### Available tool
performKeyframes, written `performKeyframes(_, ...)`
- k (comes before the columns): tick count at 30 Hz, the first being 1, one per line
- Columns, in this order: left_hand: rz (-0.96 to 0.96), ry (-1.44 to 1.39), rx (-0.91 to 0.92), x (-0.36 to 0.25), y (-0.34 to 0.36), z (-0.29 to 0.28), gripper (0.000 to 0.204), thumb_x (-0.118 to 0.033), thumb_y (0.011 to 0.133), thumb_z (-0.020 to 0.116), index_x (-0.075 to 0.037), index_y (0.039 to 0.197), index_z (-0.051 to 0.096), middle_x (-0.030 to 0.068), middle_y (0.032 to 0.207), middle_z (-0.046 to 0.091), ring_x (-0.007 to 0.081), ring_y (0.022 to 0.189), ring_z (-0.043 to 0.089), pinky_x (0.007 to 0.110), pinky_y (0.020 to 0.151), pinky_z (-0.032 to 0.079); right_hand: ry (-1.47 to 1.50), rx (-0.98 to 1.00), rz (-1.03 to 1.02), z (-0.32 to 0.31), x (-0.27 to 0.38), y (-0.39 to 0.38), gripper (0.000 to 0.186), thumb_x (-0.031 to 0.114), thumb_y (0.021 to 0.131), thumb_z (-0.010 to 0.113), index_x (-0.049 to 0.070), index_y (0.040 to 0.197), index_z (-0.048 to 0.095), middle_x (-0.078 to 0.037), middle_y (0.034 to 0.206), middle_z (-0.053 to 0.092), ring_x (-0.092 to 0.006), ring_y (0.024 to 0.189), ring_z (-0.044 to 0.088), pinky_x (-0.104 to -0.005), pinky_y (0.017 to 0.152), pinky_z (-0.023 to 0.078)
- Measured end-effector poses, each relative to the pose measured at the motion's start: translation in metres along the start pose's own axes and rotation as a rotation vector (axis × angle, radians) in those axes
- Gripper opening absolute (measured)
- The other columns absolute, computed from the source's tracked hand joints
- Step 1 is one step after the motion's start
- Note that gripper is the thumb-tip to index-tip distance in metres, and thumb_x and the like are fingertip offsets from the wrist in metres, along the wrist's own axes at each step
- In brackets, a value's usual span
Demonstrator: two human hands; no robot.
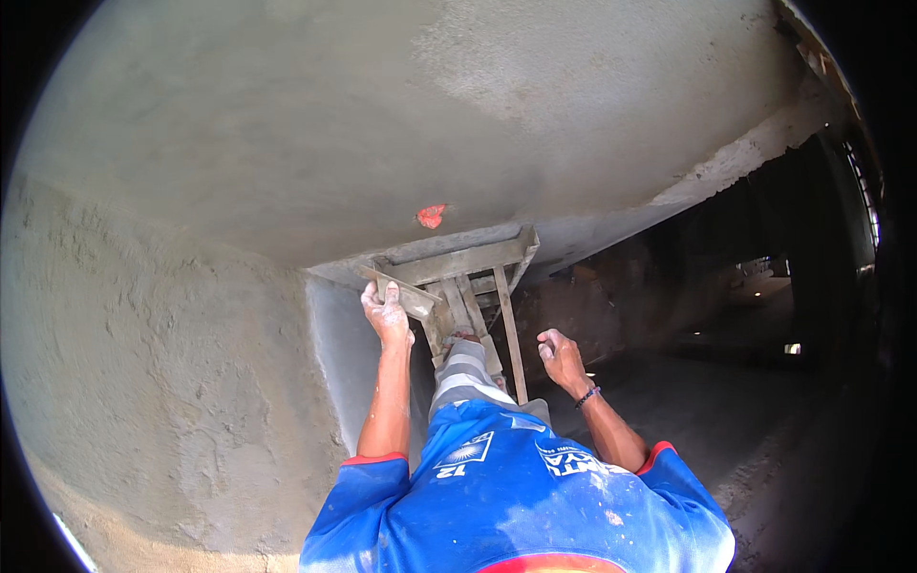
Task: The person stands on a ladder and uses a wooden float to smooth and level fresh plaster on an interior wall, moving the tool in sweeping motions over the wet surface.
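My left hand point(387, 313), whitened with dried mortar, is closed on the near edge of a flat, mortar-smeared board point(413, 298), its thumb lying on top. The board is held just in front of a grey plastered wall point(287, 124), above a wooden scaffold point(463, 263). My right hand point(562, 360) is held apart at the right, its fingers curled in and whitish at the tips; nothing shows in it. A dark beaded bracelet point(587, 397) circles that wrist.
A red-orange patch point(431, 216) sits in the wall ahead. A rougher plastered wall point(162, 353) stands at the left. My feet are on narrow scaffold planks point(462, 304), beside an upright wooden pole point(510, 334). A dark, lower space point(707, 315) opens at the right.
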State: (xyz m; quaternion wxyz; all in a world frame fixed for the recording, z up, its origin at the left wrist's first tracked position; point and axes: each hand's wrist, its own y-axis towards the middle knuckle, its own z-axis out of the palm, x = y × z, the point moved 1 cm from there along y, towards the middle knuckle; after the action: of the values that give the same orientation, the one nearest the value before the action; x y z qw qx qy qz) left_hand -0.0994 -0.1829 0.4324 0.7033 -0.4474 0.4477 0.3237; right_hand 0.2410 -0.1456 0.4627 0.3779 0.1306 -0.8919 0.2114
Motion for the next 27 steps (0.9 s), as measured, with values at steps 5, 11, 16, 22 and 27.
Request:
performKeyframes(5,-0.434,-0.248,0.385,0.007,-0.033,-0.012,0.028,-0.008,0.097,0.062,-0.006,0.124,0.055,0.0064,0.117,0.065,0.0235,0.108,0.064,0.044,0.097,0.053,-0.014,0.065,0.009,0.014,-0.003,-0.015,0.023,0.009,0.084,0.055,-0.001,0.105,0.062,-0.024,0.099,0.067,-0.0421,0.093,0.065,-0.0473,0.081,0.051)
performKeyframes(11,-0.612,-0.337,0.909,-0.005,-0.112,0.033,0.051,-0.008,0.086,0.072,-0.007,0.132,0.051,0.0087,0.124,0.061,0.0257,0.117,0.060,0.045,0.102,0.049,0.248,0.187,0.085,0.040,-0.018,-0.019,0.028,0.018,0.089,0.065,0.000,0.110,0.063,-0.016,0.083,0.068,-0.0245,0.081,0.069,-0.0402,0.071,0.054)
performKeyframes(16,-0.630,-0.304,1.131,-0.009,-0.156,0.059,0.064,-0.005,0.084,0.070,-0.004,0.142,0.042,0.0087,0.131,0.055,0.0216,0.122,0.053,0.038,0.109,0.039,1.354,0.342,0.086,0.008,0.023,-0.047,0.048,0.022,0.091,0.071,0.005,0.133,0.054,-0.018,0.098,0.068,-0.0299,0.089,0.070,-0.0385,0.077,0.059)
performKeyframes(22,-0.757,-0.190,1.401,-0.013,-0.167,0.065,0.053,-0.007,0.086,0.071,-0.003,0.135,0.050,0.0073,0.125,0.061,0.0206,0.120,0.056,0.039,0.106,0.042,1.746,0.568,-0.039,-0.011,0.029,-0.077,0.062,0.049,0.095,0.059,0.005,0.137,0.052,-0.026,0.109,0.064,-0.0369,0.098,0.066,-0.0410,0.080,0.056)
performKeyframes(27,-0.824,-0.216,1.462,-0.001,-0.180,0.067,0.052,-0.008,0.086,0.072,-0.005,0.134,0.053,0.0062,0.127,0.061,0.0199,0.119,0.056,0.036,0.105,0.042,2.075,0.628,-0.031,-0.008,0.029,-0.097,0.063,0.048,0.093,0.061,0.005,0.138,0.052,-0.026,0.114,0.063,-0.0374,0.102,0.065,-0.0447,0.083,0.056)
